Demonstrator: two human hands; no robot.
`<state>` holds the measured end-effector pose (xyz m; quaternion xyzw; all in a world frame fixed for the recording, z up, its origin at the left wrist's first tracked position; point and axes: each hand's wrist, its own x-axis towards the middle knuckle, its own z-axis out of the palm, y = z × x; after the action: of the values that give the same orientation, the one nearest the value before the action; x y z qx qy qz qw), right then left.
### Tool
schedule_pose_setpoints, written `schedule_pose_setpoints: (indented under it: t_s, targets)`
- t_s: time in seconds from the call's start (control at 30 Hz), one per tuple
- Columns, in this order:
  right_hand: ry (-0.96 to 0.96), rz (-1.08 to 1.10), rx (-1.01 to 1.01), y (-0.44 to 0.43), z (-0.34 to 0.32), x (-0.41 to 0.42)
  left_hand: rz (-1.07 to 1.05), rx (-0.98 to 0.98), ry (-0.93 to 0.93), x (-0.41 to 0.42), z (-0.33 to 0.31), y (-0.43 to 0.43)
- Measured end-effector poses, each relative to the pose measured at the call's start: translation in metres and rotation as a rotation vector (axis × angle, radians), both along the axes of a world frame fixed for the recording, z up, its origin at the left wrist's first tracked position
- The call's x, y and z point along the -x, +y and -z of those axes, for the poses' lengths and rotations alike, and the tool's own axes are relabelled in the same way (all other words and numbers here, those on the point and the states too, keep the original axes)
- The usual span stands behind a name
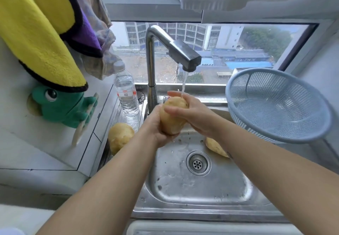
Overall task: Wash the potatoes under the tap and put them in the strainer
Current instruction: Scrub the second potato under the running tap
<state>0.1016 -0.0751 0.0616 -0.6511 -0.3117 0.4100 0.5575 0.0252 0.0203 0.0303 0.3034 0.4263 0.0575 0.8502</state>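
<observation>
Water runs from the steel tap [185, 54] onto a large potato [171, 117] held over the sink [198, 189]. My left hand [154, 126] cups the potato from below and the left. My right hand [190, 113] wraps over its top, fingers and thumb curled round it. A second potato [120, 136] lies on the sink's left ledge. A third potato [215, 147] rests in the basin, partly hidden by my right forearm. The blue strainer [278, 104] stands tilted at the right, with nothing visible inside.
A water bottle [126, 91] stands left of the tap. A green plush toy [62, 104] and yellow and purple cloths [42, 32] hang at the left wall. A window runs behind the sink. The drain [198, 163] sits mid-basin.
</observation>
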Motion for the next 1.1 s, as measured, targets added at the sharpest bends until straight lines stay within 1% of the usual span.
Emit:
schedule_pose_setpoints:
  t_s: [0.07,0.17,0.23,0.33,0.43,0.5,0.53,0.57,0.63,0.67,0.7,0.73,0.83,0.93,1.03,1.1]
  targets:
    - [0.059,0.037,0.010,-0.003,-0.002,-0.003,-0.071,-0.067,-0.033,-0.007,0.001,0.001]
    - [0.267,0.028,0.077,-0.017,0.003,-0.011,-0.235,-0.291,-0.033,-0.016,0.009,0.001]
    - [0.299,-0.002,0.157,-0.029,0.006,-0.014,-0.264,-0.429,-0.049,-0.015,0.010,-0.004]
    - [0.274,-0.029,0.281,-0.047,0.019,-0.015,-0.187,-0.523,-0.087,-0.012,0.009,-0.020]
    - [0.200,-0.066,0.393,-0.061,0.040,-0.014,-0.055,-0.455,-0.073,-0.003,0.016,-0.036]
    - [0.164,-0.083,0.455,-0.068,0.052,-0.013,0.097,-0.412,-0.007,0.007,0.024,-0.040]
    - [0.112,-0.094,0.498,-0.071,0.057,-0.012,0.209,-0.420,0.052,0.013,0.027,-0.040]
    - [-0.009,-0.125,0.569,-0.072,0.061,-0.011,0.343,-0.451,0.129,0.020,0.031,-0.038]
    - [-0.390,-0.243,0.792,-0.072,0.069,-0.008,0.592,-0.513,0.277,0.036,0.035,-0.037]
    - [-0.593,-0.299,0.893,-0.071,0.071,-0.004,0.678,-0.524,0.328,0.043,0.036,-0.037]
    - [-0.730,-0.342,0.957,-0.070,0.073,0.002,0.738,-0.535,0.364,0.049,0.037,-0.038]
    - [-0.775,-0.361,0.993,-0.069,0.076,0.006,0.780,-0.549,0.387,0.054,0.037,-0.039]
    - [-0.769,-0.357,1.023,-0.065,0.082,0.011,0.854,-0.582,0.399,0.067,0.035,-0.040]
    - [-0.733,-0.371,1.006,-0.056,0.079,0.013,0.841,-0.593,0.401,0.080,0.033,-0.034]
    - [-0.582,-0.388,0.912,-0.043,0.073,0.020,0.780,-0.647,0.431,0.098,0.028,-0.021]
    - [-0.462,-0.399,0.825,-0.032,0.074,0.030,0.726,-0.629,0.450,0.115,0.026,-0.010]
